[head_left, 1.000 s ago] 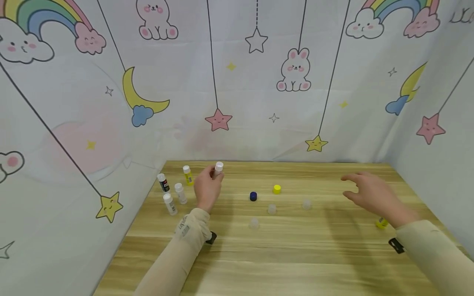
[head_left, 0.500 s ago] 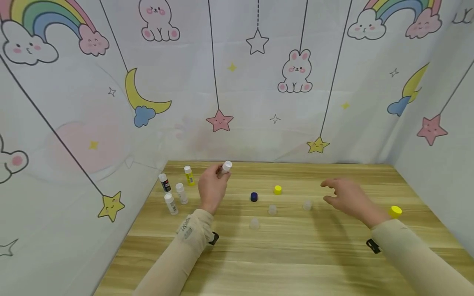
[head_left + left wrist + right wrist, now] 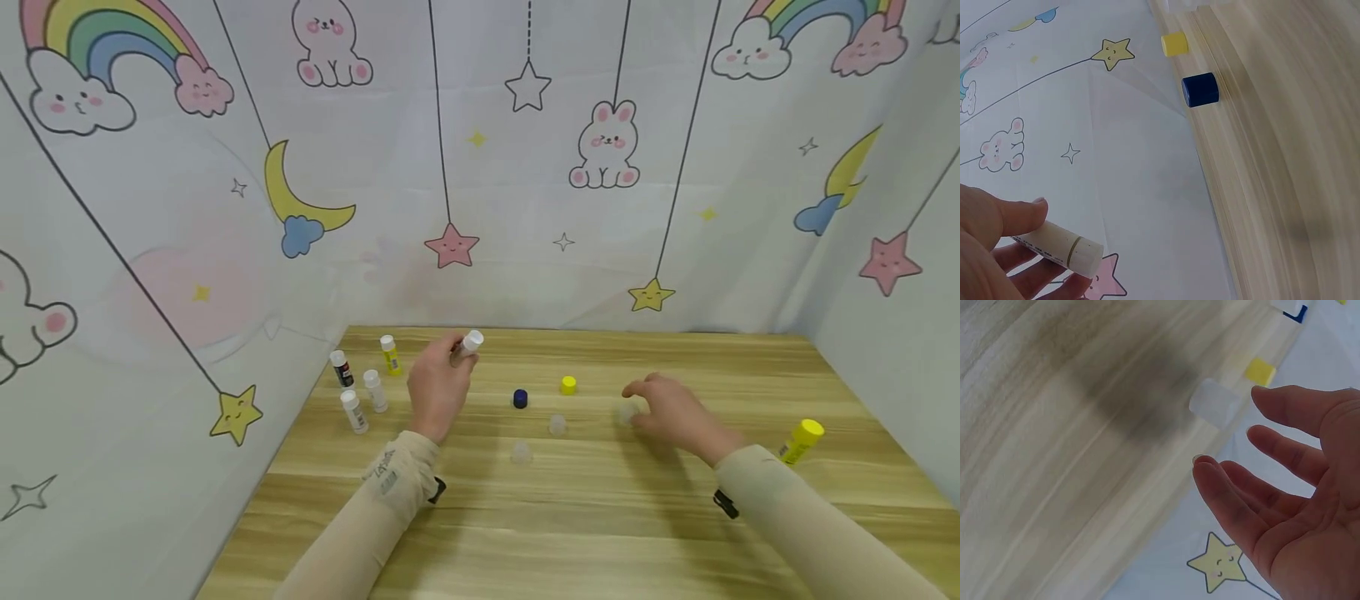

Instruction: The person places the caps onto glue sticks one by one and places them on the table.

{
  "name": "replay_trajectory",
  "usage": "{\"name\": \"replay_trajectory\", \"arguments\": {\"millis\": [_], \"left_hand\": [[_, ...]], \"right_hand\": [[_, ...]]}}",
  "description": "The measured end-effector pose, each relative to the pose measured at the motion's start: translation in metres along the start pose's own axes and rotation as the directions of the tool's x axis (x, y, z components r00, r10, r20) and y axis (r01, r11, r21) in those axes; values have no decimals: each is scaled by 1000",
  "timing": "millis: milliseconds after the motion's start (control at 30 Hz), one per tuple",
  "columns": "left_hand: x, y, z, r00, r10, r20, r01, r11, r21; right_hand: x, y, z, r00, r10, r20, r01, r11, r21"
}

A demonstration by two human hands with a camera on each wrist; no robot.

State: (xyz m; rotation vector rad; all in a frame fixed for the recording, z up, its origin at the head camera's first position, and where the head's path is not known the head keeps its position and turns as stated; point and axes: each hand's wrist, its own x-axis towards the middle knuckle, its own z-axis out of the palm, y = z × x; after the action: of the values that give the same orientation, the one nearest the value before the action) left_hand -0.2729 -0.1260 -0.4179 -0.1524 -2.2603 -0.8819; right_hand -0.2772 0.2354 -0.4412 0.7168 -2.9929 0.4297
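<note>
In my left hand [image 3: 437, 390] a white glue stick [image 3: 470, 343] is held above the table, tilted, its white end upward. The left wrist view shows thumb and fingers gripping the tube of this glue stick [image 3: 1054, 245]. My right hand [image 3: 678, 419] is over the table with thumb and fingers spread around a translucent cap [image 3: 627, 411]. The right wrist view has that translucent cap [image 3: 1214, 403] just beyond the fingertips, nothing between the fingers. Nearby lie a yellow cap [image 3: 568, 385], a dark blue cap [image 3: 521, 398] and two more translucent caps, one nearer [image 3: 521, 452].
Several glue sticks stand at the table's left: a yellow one [image 3: 391, 356], a black one [image 3: 342, 368] and two white ones, one in front [image 3: 355, 412]. A yellow-capped glue stick [image 3: 802, 440] stands at the right. A patterned cloth [image 3: 525, 200] hangs behind the table.
My right hand has moved left and down to the translucent cap, uncovering the yellow-capped glue stick. My left hand has shifted slightly right, its glue stick tilting more.
</note>
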Motion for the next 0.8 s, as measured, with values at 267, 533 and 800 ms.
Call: {"name": "replay_trajectory", "arguments": {"millis": [267,533,800], "left_hand": [[-4,3,0,1000,27,15,-28,999,38],[-8,3,1,998,54,11,-54,997,46],[-10,5,1,996,86,-10,-85,995,55]], "right_hand": [[5,-6,12,999,5,32,-5,1000,25],[11,-4,25,1000,16,26,-15,1000,-3],[12,-3,29,1000,-14,-26,13,1000,-15]]}}
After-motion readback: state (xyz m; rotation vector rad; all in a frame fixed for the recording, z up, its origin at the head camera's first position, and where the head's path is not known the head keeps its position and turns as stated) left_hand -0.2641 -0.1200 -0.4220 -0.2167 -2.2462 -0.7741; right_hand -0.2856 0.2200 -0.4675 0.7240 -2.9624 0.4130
